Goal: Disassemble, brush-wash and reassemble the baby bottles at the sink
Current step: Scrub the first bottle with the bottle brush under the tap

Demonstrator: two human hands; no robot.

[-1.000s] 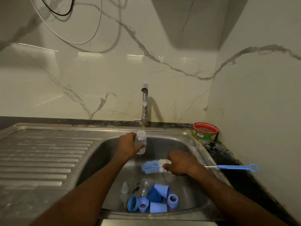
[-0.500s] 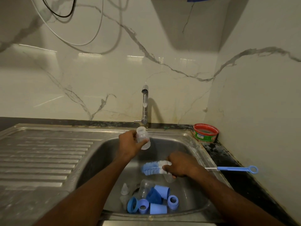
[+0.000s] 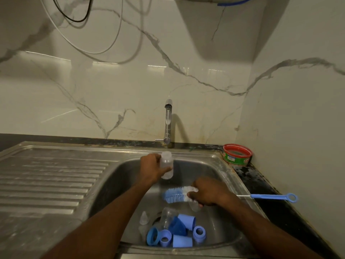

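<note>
Nearest us, in the sink (image 3: 220,165) bottom by the drain, lie the loose blue collars and caps (image 3: 173,238), a clear teat (image 3: 144,218) and a second clear bottle (image 3: 168,214), parked where they can wait their turn. Above them our right hand (image 3: 207,192) clamps its fingers round the bottle brush (image 3: 179,195) at its bristle base, the blue handle jutting out over the counter, ready for scrubbing. Farther back our left hand (image 3: 152,168) wraps its fingers around the clear bottle (image 3: 166,164), mouth up under the tap (image 3: 168,124), likely to catch water. A red-rimmed tub (image 3: 237,154) sits in the corner.
</note>
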